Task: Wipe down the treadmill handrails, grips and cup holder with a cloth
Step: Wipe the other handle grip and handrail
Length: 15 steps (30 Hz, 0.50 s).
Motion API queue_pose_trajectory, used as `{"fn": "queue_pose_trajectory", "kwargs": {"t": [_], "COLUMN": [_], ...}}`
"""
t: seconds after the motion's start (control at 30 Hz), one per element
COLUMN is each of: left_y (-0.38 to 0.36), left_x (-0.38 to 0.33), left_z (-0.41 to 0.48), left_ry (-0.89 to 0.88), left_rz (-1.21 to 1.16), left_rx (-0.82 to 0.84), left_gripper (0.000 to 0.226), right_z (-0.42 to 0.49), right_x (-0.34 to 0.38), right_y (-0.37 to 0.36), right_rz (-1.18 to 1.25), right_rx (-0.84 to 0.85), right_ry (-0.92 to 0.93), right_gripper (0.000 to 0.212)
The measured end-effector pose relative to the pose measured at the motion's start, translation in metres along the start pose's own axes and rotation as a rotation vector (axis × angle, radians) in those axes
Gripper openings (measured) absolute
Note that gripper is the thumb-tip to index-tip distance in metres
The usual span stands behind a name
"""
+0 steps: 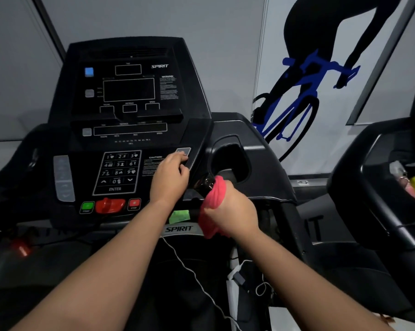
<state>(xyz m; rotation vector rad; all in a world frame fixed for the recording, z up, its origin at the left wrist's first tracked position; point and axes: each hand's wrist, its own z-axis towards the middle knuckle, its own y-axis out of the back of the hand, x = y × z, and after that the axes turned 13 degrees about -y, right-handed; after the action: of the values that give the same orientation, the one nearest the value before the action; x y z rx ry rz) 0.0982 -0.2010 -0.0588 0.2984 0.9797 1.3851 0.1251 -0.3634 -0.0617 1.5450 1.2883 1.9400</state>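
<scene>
A black treadmill console (130, 111) fills the middle of the head view. My right hand (232, 209) grips a pink cloth (214, 197) wrapped around the right black grip (205, 183), just below the right cup holder (230, 161). My left hand (170, 175) rests on the right side of the console, its fingers loosely curled against the sloped edge near a grey button (183, 151). The part of the grip under the cloth is hidden.
A keypad (118, 172), a green start button (87, 206), a red safety key (109, 205) and a stop button (134, 203) sit low on the console. A white cable (194, 275) hangs below. Another machine (380, 187) stands at right, holding bright items.
</scene>
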Motion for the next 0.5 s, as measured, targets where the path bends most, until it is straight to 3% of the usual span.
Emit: {"fn": "queue_pose_trajectory", "kwargs": {"t": [0.13, 0.27, 0.37, 0.5], "left_y": [0.002, 0.0, -0.001, 0.0], "left_x": [-0.001, -0.003, -0.003, -0.005], "left_z": [-0.001, -0.002, 0.002, 0.001], "left_ry": [0.015, 0.017, 0.023, 0.02], "left_rz": [0.011, 0.037, 0.063, 0.06], "left_rx": [0.024, 0.036, 0.026, 0.05], "left_gripper": [0.034, 0.034, 0.033, 0.034], "right_z": [-0.01, -0.004, 0.012, 0.011], "right_x": [-0.011, -0.002, 0.025, 0.036], "right_y": [-0.014, -0.004, 0.006, -0.009], "right_rz": [-0.103, -0.012, 0.029, 0.057], "right_rx": [-0.21, -0.054, 0.062, -0.114], "right_ry": [0.103, -0.037, -0.019, -0.013], "right_gripper": [0.029, 0.038, 0.045, 0.042]}}
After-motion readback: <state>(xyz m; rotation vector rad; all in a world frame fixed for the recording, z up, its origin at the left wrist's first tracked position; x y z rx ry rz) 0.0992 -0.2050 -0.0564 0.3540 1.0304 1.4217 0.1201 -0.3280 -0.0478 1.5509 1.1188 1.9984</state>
